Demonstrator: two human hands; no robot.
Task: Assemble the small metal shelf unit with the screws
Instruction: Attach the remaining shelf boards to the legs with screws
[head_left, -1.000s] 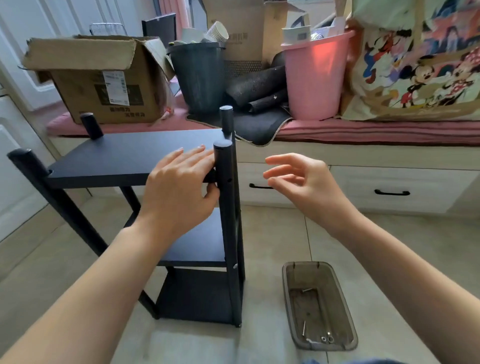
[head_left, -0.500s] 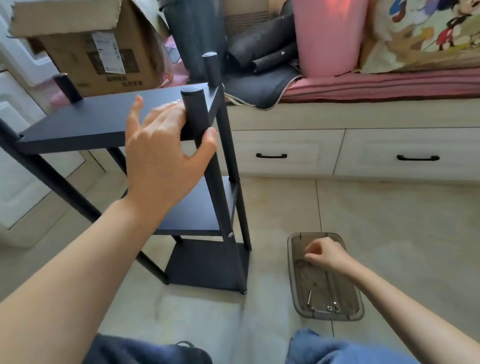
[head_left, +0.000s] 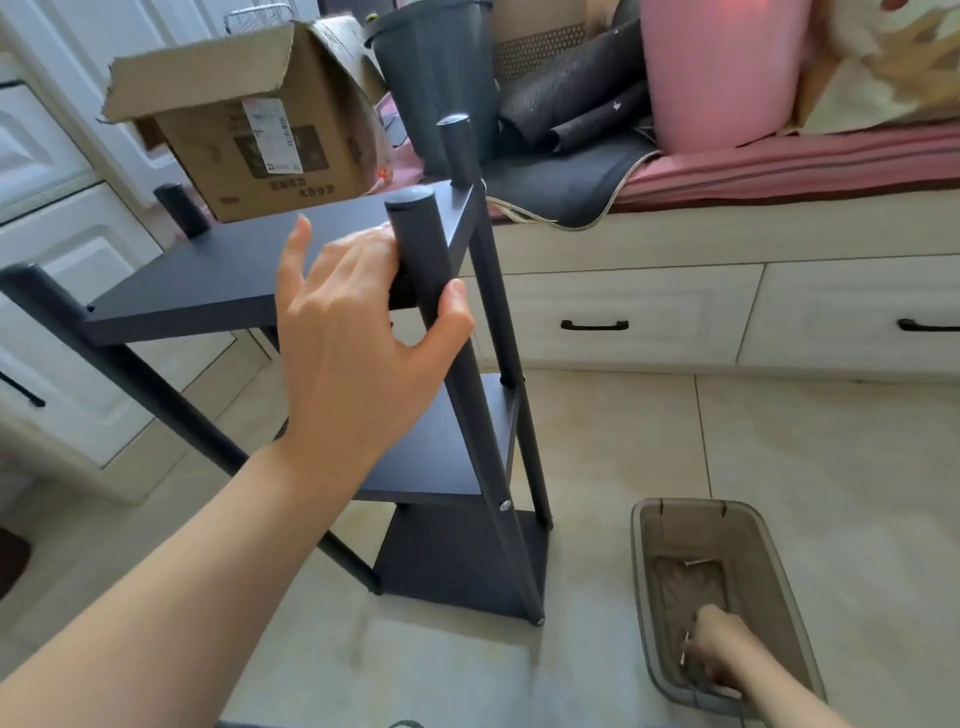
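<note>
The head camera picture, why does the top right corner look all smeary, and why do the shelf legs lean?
Head view: the bag and pink bucket are smeared by motion blur; the shelf unit legs splay and the floor tiles bend from the wide-angle lens; soft daylight, faint shadows.

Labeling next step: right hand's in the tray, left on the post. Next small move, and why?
Probably lift a screw out of the tray: the right hand reaches in by the screws, while the left hand steadies the post.
</note>
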